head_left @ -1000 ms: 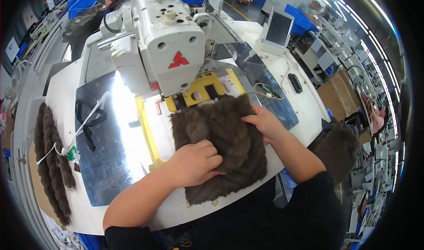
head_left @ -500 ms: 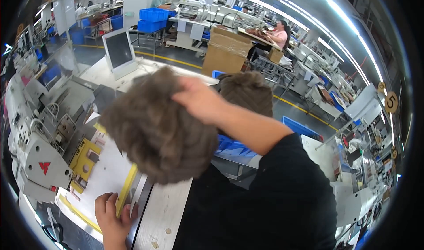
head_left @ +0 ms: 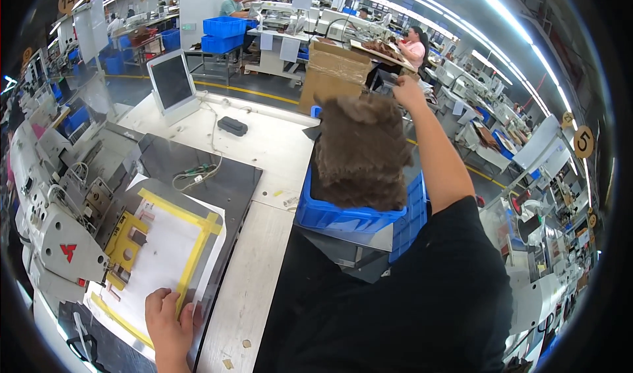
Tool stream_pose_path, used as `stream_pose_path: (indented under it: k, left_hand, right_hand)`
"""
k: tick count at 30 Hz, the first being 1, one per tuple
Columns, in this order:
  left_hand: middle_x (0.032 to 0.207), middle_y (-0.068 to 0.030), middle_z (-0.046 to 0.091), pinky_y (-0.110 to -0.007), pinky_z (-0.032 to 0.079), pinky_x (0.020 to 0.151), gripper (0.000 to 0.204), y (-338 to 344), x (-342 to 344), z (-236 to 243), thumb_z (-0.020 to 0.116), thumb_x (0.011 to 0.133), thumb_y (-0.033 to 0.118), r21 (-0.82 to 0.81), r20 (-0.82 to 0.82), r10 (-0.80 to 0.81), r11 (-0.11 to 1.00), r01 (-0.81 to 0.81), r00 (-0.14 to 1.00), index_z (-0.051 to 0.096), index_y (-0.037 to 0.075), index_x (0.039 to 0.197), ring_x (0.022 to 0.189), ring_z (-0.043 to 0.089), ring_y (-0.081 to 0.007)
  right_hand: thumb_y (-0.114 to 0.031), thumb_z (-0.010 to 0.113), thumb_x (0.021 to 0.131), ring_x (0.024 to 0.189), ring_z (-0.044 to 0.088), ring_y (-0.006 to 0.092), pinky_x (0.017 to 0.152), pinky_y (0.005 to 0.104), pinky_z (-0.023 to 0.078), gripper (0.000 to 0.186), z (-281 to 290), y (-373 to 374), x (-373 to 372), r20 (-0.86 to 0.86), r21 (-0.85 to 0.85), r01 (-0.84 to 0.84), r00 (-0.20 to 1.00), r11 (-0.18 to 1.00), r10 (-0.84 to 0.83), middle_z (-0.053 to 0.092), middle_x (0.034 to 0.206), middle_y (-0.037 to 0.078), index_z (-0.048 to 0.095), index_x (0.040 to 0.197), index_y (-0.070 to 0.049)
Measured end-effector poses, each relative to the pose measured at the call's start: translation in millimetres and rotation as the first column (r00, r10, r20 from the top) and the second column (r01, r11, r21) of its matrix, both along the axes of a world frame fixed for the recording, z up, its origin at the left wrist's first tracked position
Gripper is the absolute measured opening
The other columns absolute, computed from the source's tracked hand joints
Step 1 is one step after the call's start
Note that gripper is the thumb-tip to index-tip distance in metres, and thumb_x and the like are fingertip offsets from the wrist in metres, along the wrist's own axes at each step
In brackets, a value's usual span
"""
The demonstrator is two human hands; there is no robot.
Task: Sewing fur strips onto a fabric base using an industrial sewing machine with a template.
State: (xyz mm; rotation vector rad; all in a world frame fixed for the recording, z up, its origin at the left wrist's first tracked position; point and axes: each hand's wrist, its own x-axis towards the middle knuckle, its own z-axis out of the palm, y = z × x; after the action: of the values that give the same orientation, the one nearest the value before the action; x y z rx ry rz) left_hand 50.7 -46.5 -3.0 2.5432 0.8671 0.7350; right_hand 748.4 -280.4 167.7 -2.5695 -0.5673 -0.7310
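My left hand (head_left: 170, 319) has its fingers curled at the near right edge of a white template sheet (head_left: 165, 241) bordered with yellow tape, thumb along the edge. On the template's left side lies a yellow plate with cut-outs (head_left: 125, 244), next to the sewing machine head (head_left: 62, 248). A tall stack of brown furry pieces (head_left: 361, 152) rises out of a blue crate (head_left: 349, 218). Above and right of that stack, my right hand (head_left: 410, 94) is raised on an outstretched arm, fingers closed. Whatever may be in them is too small to make out.
A white worktable (head_left: 264, 139) carries a tablet-like screen (head_left: 171, 83), a black block (head_left: 233, 126) and a cable. Behind the crate stands a large cardboard box (head_left: 334, 70). Stacked blue bins (head_left: 223, 35) and seated people at machines are farther off.
A brown furry piece in my right hand has gone from over the template to the crate's stack and been let go. My right hand has moved right and away; my left stays put.
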Motion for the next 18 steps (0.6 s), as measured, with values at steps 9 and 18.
stream_pose_path:
  k: [9, 18]
  left_hand:
    - [0.117, -0.0197, 0.061, -0.044, 0.049, 0.096, 0.032, 2, -7, -5, 0.077, 0.075, 0.001, 0.020, -0.056, 0.054, 0.998, -0.053, 0.997, 0.066, -0.002, 0.105, 0.110, 0.058, -0.0400]
    - [0.116, -0.0201, 0.060, -0.044, 0.049, 0.096, 0.032, 2, -8, -5, 0.078, 0.074, 0.001, -0.022, -0.076, 0.058, 0.998, -0.059, 0.995, 0.066, -0.002, 0.104, 0.109, 0.058, -0.0401]
  right_hand:
    - [-0.077, 0.056, 0.086, 0.123, 0.062, 0.0427, 0.106, 0.0450, 0.047, 0.091, -52, 62, -45, -0.464, -0.517, -0.253, 0.885, 0.818, -0.020, 0.067, 0.127, 0.029, 0.070, 0.123, 0.004]
    - [-0.089, 0.049, 0.082, 0.134, 0.055, 0.0397, 0.113, 0.0452, 0.041, 0.108, -101, 44, -46, -0.543, -0.630, -0.350, 0.837, 0.694, -0.070, 0.061, 0.138, 0.029, 0.067, 0.126, 0.008]
